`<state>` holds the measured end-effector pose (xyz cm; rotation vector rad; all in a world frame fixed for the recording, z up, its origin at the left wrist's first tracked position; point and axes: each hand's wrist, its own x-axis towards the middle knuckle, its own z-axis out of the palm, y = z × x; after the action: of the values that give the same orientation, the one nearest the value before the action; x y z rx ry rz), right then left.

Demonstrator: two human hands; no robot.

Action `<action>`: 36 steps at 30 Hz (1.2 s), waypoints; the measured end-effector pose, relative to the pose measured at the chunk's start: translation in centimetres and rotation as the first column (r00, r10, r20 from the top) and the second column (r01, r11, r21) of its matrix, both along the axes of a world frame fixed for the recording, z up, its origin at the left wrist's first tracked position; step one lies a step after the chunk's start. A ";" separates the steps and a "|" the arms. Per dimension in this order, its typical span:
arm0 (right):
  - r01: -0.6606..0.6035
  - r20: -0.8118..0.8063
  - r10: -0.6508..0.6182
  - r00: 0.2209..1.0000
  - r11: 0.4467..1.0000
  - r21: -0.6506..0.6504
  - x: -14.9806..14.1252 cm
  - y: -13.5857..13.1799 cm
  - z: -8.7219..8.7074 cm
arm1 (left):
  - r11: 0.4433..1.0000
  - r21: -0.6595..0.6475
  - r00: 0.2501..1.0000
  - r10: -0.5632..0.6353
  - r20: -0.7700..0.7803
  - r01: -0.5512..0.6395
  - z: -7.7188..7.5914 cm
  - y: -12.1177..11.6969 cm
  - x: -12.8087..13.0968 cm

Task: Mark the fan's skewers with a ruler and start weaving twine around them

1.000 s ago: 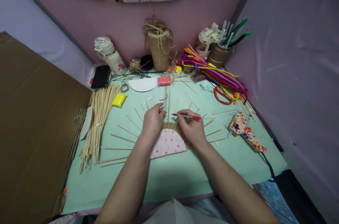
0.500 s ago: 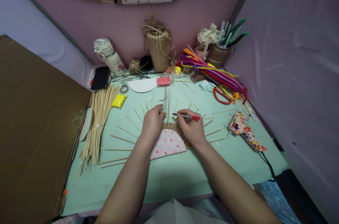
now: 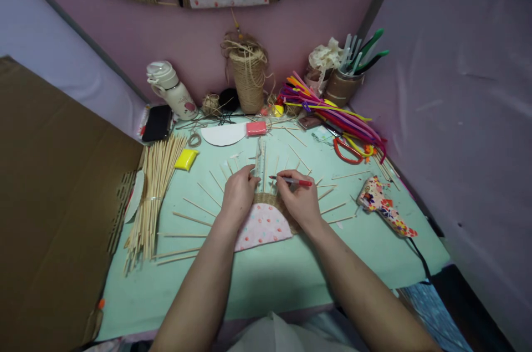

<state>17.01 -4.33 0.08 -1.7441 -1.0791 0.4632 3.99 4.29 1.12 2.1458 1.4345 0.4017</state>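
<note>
A half-round piece [image 3: 266, 224] covered in pale, red-dotted fabric lies before me, edged by a twine-wrapped band [image 3: 265, 198]. Thin wooden sticks [image 3: 199, 205] fan outward from it across the table. My left hand [image 3: 240, 188] is closed on the edge of a clear ruler [image 3: 261, 158], which stands lengthwise among the upper sticks, its lower end by the band. Between the fingers of my right hand [image 3: 298, 197] is a red pen [image 3: 293, 180], its tip pointing left, close to a stick just right of the ruler. Whether the tip touches the stick I cannot tell.
A stick bundle [image 3: 152, 197] and cardboard [image 3: 54, 202] flank the left side. At the right lie a flower-patterned glue gun [image 3: 386, 205], red-handled scissors [image 3: 348, 151] and pipe cleaners [image 3: 332, 111]. Behind stand a bottle [image 3: 171, 88], a twine spool [image 3: 248, 77] and a brown pot [image 3: 344, 86].
The right hand and the red pen have shifted very slightly. The left hand, ruler and half-round piece look the same, apart from a small camera shift.
</note>
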 end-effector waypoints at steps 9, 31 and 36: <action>-0.011 0.018 0.012 1.000 1.000 -0.009 0.0 0.3 -0.4 | 1.000 -0.013 1.000 0.005 0.009 -0.005 0.2 0.0 0.1; -0.020 0.039 0.019 0.999 1.000 0.010 0.0 0.6 -0.4 | 1.000 -0.018 1.000 0.012 0.023 -0.011 0.3 0.0 0.0; -0.024 0.033 0.024 0.999 1.000 0.017 0.0 0.7 -0.4 | 1.000 -0.023 1.000 0.009 0.012 -0.009 0.4 -0.1 0.1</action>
<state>16.97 -3.66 -0.30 -1.7305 -1.1255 0.4400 4.10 4.19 1.53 2.1156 1.4354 0.3990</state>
